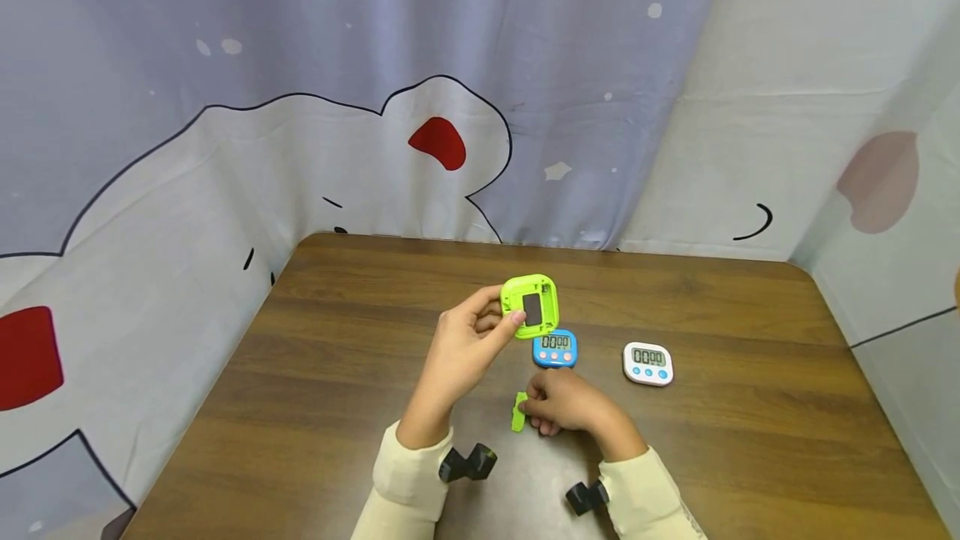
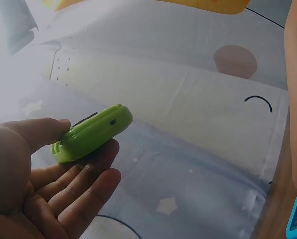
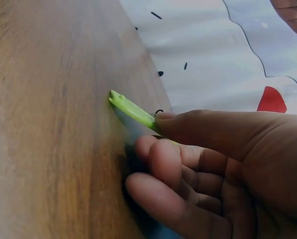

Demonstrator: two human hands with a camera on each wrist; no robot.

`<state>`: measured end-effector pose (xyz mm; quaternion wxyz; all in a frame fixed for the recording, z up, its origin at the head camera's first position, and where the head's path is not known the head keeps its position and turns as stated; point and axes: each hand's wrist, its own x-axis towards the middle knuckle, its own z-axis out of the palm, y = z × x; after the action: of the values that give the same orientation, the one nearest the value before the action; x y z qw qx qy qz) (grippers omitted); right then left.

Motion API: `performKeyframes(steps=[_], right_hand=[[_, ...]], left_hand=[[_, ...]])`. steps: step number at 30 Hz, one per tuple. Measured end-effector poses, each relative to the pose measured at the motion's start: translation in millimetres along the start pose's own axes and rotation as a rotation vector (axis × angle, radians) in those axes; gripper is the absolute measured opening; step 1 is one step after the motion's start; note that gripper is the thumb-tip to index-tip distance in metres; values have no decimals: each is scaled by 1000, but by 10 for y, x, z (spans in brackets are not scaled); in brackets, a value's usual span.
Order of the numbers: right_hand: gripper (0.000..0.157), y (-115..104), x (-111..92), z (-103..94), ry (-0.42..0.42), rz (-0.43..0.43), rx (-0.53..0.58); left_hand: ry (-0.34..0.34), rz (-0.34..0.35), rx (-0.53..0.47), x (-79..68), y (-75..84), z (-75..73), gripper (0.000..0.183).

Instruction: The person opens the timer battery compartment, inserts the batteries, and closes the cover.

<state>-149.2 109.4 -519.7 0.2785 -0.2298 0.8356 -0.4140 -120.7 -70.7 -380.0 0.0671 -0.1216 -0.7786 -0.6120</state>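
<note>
My left hand holds up a lime-green digital timer, its back toward the head camera with a dark rectangle in the middle. In the left wrist view, the thumb lies on one face of the timer and the fingers support the other. Lower and to the right, my right hand pinches a thin lime-green plastic cover between thumb and fingers, just above the table. The right wrist view shows small tabs on the free end of the cover.
A blue timer lies face up just beyond my right hand. To its right lies a white timer with blue buttons. The brown wooden table ends at a patterned curtain behind and at both sides.
</note>
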Motion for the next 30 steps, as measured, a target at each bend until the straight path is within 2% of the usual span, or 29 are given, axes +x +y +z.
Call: performKeyframes(steps=[20,30], right_hand=[[22,6,5,21,19,19,5],[22,-24,-12,12,9,0,-12]], left_hand=[[4,4,2,-3,12,-10,29],[2,7,2,-6,22,-20,30]])
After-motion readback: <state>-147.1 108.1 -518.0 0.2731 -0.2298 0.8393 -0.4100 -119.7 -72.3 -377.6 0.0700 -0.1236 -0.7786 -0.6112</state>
